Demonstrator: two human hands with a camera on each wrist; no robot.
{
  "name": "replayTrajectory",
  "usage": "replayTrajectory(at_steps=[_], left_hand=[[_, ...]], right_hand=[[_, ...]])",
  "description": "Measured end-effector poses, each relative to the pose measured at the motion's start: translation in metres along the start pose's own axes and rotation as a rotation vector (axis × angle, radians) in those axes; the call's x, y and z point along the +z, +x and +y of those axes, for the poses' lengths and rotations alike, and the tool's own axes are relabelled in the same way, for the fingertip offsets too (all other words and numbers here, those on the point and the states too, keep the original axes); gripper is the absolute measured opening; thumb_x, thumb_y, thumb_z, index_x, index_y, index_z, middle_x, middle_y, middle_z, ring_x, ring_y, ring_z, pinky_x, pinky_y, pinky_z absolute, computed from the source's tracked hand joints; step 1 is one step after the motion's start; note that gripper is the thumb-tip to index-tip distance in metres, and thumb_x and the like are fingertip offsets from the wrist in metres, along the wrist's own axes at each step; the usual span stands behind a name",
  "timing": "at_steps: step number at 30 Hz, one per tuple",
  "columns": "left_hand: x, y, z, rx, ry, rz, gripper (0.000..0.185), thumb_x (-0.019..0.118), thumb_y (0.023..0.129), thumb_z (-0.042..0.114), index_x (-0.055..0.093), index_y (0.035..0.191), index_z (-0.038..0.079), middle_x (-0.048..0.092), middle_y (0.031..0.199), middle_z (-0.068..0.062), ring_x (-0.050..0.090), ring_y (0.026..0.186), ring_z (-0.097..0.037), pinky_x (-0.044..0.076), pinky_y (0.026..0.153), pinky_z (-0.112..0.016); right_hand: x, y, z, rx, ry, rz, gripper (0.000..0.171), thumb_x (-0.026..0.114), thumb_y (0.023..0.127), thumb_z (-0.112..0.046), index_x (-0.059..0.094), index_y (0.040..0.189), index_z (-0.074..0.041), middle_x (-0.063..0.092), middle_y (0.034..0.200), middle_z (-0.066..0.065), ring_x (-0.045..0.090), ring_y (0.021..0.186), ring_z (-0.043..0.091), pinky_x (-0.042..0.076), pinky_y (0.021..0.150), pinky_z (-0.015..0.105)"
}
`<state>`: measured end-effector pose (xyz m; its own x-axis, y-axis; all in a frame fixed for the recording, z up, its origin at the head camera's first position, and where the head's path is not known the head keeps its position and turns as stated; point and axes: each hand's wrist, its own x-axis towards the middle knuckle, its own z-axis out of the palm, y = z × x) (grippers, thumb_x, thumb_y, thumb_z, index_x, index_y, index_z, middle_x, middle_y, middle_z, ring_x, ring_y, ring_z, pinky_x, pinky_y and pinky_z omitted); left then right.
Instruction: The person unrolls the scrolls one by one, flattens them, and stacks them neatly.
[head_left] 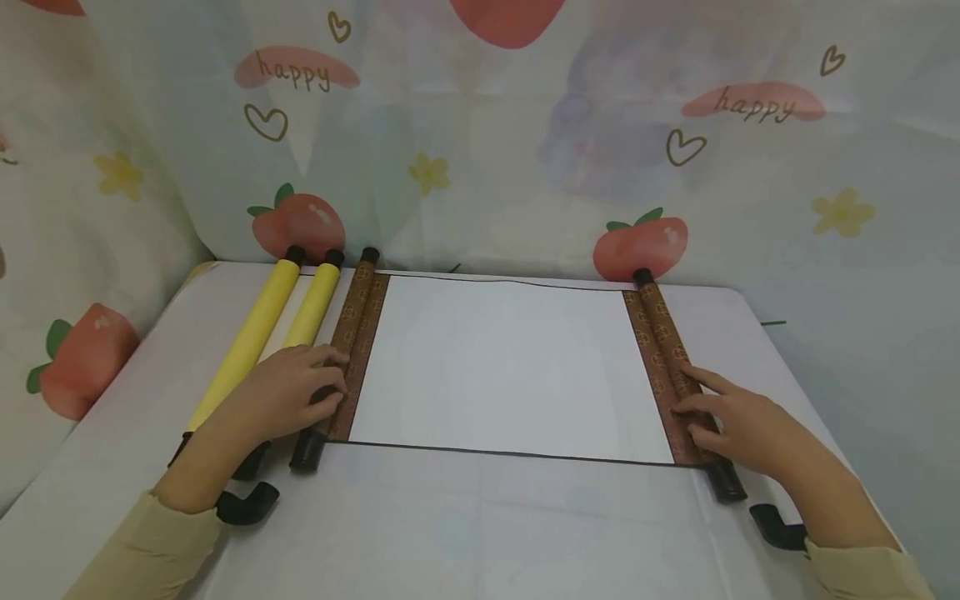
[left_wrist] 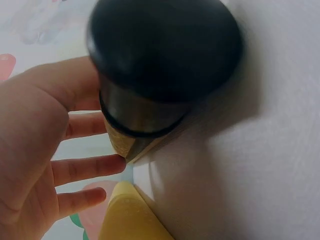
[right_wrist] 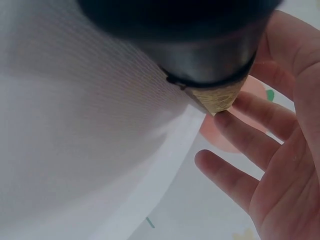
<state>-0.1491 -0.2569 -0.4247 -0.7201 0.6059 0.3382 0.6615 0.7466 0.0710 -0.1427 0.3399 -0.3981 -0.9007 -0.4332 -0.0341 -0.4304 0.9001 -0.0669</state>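
A hanging scroll with brown patterned borders lies unrolled, its blank white sheet [head_left: 495,367] facing up. At its left end is a brown roller [head_left: 351,308] with black knobs, and my left hand [head_left: 288,396] rests on it with loosely bent fingers. The matching right roller [head_left: 658,317] has the spread fingers of my right hand [head_left: 750,429] touching it. In the left wrist view, a black knob [left_wrist: 165,45] looms close, with extended fingers [left_wrist: 90,170] along the roller. In the right wrist view, another black knob [right_wrist: 185,22] hides part of that roller; fingertips touch its patterned side.
Two yellow rolled scrolls [head_left: 247,342] with black knobs lie left of the open scroll, partly under my left forearm. The white-covered table [head_left: 480,533] meets a printed cloth backdrop [head_left: 480,208] behind. Black curved wrist pieces [head_left: 247,503] sit at both cuffs.
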Motion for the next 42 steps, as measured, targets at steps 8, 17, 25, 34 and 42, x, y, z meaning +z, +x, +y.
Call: replayTrajectory(at_steps=[8,17,25,34,42], left_hand=[[0.001,-0.004,0.001,-0.010,0.016,-0.002,0.008,0.077,0.082,0.015,0.070,0.081,0.020,0.067,0.112,-0.006,0.067,0.096,-0.027,0.054,0.079,-0.040],[0.001,-0.008,0.001,-0.022,0.015,-0.002,0.008,0.078,0.083,0.018,0.071,0.083,0.022,0.067,0.115,-0.006,0.066,0.098,-0.029,0.054,0.081,-0.042],[0.002,-0.010,0.003,0.034,0.006,0.045,0.005,0.077,0.085,0.020,0.073,0.088,0.022,0.066,0.121,-0.010,0.064,0.108,-0.033,0.052,0.088,-0.046],[0.001,-0.016,0.002,0.046,-0.009,0.052,0.022,0.078,0.085,0.029,0.073,0.105,0.021,0.061,0.132,-0.013,0.058,0.117,-0.035,0.050,0.093,-0.048],[-0.016,-0.033,-0.003,-0.044,-0.016,0.029,0.038,0.075,0.087,0.037,0.069,0.122,0.022,0.054,0.139,-0.014,0.050,0.127,-0.035,0.047,0.096,-0.053]], right_hand=[[-0.001,0.000,-0.001,-0.004,-0.009,-0.002,0.025,0.068,0.084,-0.013,0.075,0.108,-0.016,0.042,0.148,0.020,0.040,0.057,0.004,0.034,0.056,0.026],[0.001,0.002,-0.003,0.003,-0.006,0.004,0.026,0.066,0.084,-0.012,0.075,0.108,-0.016,0.042,0.149,0.020,0.039,0.055,0.002,0.034,0.054,0.025],[-0.006,0.007,-0.009,-0.053,-0.006,-0.001,0.027,0.072,0.086,-0.017,0.075,0.112,-0.020,0.045,0.148,0.021,0.062,0.081,0.015,0.046,0.064,0.032],[-0.022,0.020,-0.033,-0.107,0.045,-0.005,0.025,0.073,0.087,-0.021,0.073,0.113,-0.021,0.046,0.149,0.019,0.059,0.120,0.041,0.053,0.082,0.051],[-0.020,0.053,-0.081,-0.189,0.116,-0.014,0.029,0.072,0.091,-0.026,0.071,0.120,-0.025,0.047,0.152,0.007,0.066,0.084,0.008,0.052,0.071,0.033]])
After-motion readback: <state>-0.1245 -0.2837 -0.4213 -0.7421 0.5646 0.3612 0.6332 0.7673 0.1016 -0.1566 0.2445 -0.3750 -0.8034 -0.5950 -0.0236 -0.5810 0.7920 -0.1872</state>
